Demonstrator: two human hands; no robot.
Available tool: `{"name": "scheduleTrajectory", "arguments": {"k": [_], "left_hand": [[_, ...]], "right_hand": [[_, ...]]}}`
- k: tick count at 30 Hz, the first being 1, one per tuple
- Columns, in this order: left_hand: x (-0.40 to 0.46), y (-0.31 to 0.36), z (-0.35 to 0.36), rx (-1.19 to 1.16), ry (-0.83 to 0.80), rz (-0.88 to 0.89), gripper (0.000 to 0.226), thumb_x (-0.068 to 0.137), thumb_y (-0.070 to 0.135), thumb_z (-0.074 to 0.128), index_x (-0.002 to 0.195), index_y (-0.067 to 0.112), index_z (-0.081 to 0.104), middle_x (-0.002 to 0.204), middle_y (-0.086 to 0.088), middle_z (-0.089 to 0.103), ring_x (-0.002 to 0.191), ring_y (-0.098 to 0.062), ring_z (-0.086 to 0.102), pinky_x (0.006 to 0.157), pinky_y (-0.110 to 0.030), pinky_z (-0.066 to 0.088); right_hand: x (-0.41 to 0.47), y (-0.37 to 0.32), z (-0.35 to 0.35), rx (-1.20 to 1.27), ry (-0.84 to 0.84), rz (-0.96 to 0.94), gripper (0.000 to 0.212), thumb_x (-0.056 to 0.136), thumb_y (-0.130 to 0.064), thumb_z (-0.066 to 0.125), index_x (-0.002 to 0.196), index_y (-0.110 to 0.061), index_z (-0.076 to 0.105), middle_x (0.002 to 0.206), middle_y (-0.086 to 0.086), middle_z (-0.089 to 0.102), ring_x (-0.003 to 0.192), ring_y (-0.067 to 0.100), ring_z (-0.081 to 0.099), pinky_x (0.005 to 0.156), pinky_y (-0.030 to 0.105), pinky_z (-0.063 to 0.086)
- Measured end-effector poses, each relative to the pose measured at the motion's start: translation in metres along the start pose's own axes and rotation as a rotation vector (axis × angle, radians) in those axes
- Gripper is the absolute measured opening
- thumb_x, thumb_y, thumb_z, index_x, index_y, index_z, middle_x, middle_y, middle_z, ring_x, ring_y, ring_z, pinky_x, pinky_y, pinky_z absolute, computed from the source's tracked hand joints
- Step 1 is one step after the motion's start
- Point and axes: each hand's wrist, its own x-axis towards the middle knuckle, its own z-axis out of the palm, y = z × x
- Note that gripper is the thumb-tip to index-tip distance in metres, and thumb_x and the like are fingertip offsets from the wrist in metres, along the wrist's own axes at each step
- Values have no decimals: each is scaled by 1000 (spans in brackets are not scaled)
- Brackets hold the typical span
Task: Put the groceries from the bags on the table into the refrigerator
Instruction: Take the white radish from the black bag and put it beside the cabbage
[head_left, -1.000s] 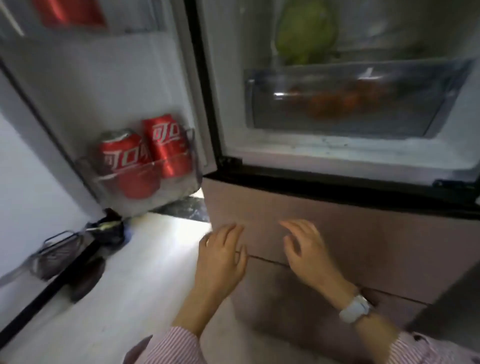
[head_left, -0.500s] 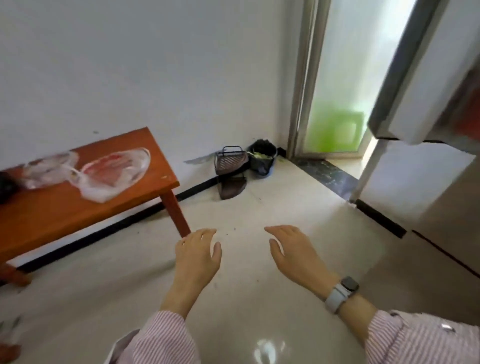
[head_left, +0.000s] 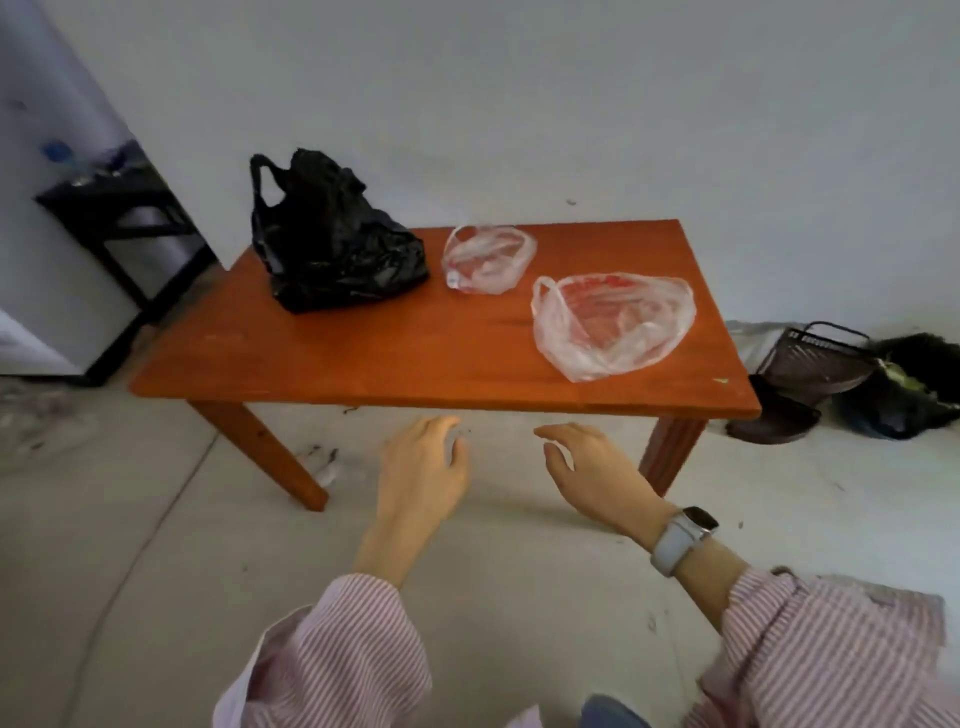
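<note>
Facing the wooden table (head_left: 363, 358) square on now, where half a second ago it sat off at my left edge with only its corner showing, and a second ago I was looking into the open refrigerator, which is out of view here. Three bags sit on the tabletop: a black plastic bag (head_left: 332, 239) at the back left, bunched up with one handle loop standing; a small clear bag (head_left: 488, 257) just to its right, near the back edge; and a larger clear bag (head_left: 613, 325) toward the right end, closer to me, with something reddish showing through the film. What is inside any of them I cannot make out. The black bag was barely visible a moment ago; now it is whole in frame.

My left hand (head_left: 421, 470) hangs in the air just short of the table's near edge, fingers loose and slightly bent, holding nothing. My right hand (head_left: 592, 473) is beside it, apart from it, fingers relaxed and spread, also empty, with a watch (head_left: 680, 538) on the wrist. Both striped sleeves (head_left: 332, 665) fill the bottom of the view. Neither hand touches the table or a bag.

Off to the right on the floor, a dark wire basket (head_left: 810, 358) and a dark bag (head_left: 914, 384) lie against the wall; earlier they were near the middle of my view. At far left stands a black stand (head_left: 130, 218).
</note>
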Motion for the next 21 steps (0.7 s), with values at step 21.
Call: {"name": "scheduleTrajectory", "arguments": {"k": [21], "left_hand": [[377, -244, -59, -110, 259, -268, 24, 92, 13, 51, 114, 8, 60, 115, -7, 60, 107, -20, 56, 91, -32, 46]], "right_hand": [[508, -131, 97, 92, -29, -386, 31, 94, -12, 40, 118, -5, 56, 121, 13, 57, 112, 28, 53, 90, 30, 44]]}}
